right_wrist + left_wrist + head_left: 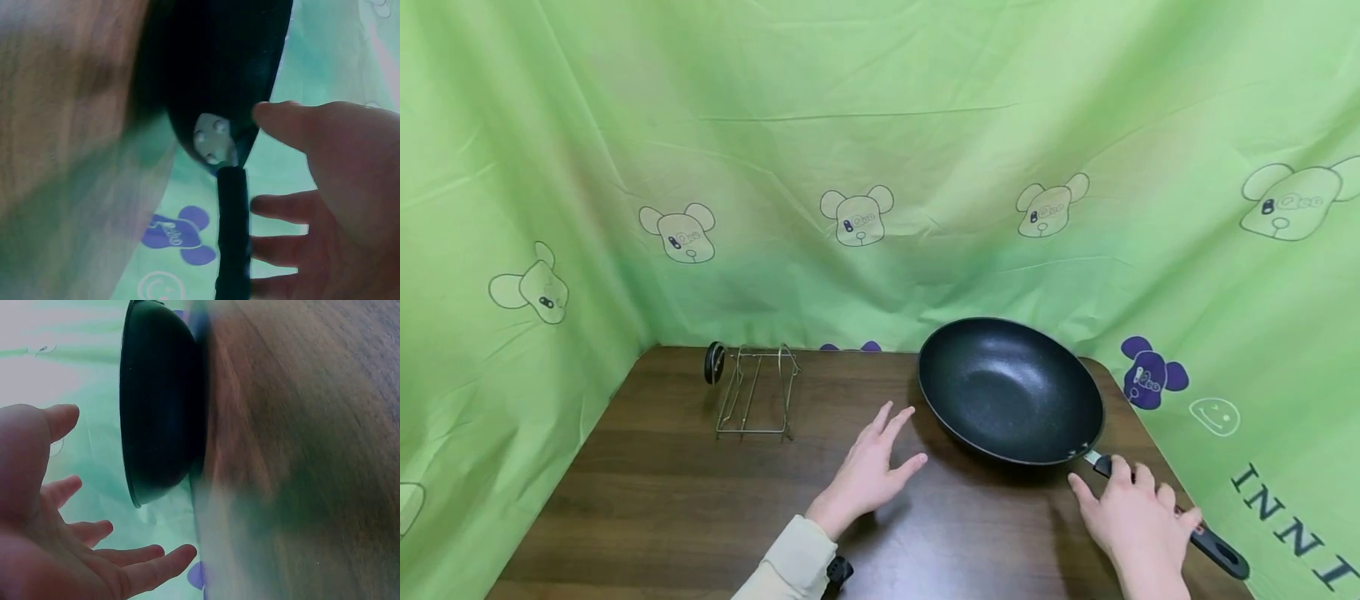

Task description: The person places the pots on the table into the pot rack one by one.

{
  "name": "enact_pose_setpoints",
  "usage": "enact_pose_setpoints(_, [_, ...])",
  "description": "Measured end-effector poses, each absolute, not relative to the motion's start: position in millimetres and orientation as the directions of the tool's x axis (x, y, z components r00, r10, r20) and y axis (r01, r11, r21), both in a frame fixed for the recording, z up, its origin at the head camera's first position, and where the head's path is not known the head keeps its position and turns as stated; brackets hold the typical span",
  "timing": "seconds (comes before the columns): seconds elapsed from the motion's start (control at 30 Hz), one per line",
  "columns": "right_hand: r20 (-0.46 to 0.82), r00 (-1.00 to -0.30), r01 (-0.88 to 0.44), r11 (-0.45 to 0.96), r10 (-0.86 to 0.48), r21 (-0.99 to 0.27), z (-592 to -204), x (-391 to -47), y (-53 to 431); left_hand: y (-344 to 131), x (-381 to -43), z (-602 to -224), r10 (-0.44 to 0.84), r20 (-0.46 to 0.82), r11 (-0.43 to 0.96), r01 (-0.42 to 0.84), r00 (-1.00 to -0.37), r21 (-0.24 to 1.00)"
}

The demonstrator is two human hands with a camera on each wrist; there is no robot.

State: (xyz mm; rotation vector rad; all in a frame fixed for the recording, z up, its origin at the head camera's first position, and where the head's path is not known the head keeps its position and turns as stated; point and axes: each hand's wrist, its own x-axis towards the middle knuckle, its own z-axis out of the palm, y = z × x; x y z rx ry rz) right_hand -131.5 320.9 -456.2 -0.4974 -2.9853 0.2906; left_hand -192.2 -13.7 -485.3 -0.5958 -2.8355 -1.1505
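Your right hand (pixel 1138 525), nearer than your widely spread left hand (pixel 871 471), has loose fingers (pixel 1144 480) just by the handle (pixel 1222 552) of the pan (pixel 1007 396), which slants toward your right side; both hold nothing.

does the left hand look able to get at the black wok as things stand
Likely yes: the left hand is empty with its fingers spread, and in the head view only tabletop shows between it and the black wok.
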Motion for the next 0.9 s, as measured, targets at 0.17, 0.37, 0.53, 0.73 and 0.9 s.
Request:
enact_pose_setpoints(0.17, [0.028,-0.940,0.329,0.926,0.340,-0.187,-457.7,-130.0,326.2,-10.8,-190.2,-486.1,0.338,0.156,0.670,0.354,-0.928,0.652])
enact_pose_setpoints(0.37, [-0.027,-0.918,0.394,0.898,0.397,-0.194,-453.5,-126.9,334.1,-8.5,-187.9,-486.6,0.350,0.145,0.680,0.358,-0.925,0.640])
enact_pose_setpoints(0.53, [-0.081,-0.894,0.447,0.875,0.440,-0.184,-454.0,-121.9,339.8,-6.4,-187.4,-487.9,0.349,0.146,0.682,0.358,-0.926,0.637])
enact_pose_setpoints(0.73, [-0.148,-0.861,0.506,0.849,0.486,-0.156,-457.5,-111.0,343.5,-3.0,-188.4,-489.1,0.361,0.127,0.682,0.354,-0.924,0.640])
enact_pose_setpoints(0.9, [-0.170,-0.843,0.536,0.819,0.510,-0.206,-460.5,-101.4,338.8,-0.2,-186.2,-490.5,0.365,0.123,0.679,0.354,-0.923,0.643])
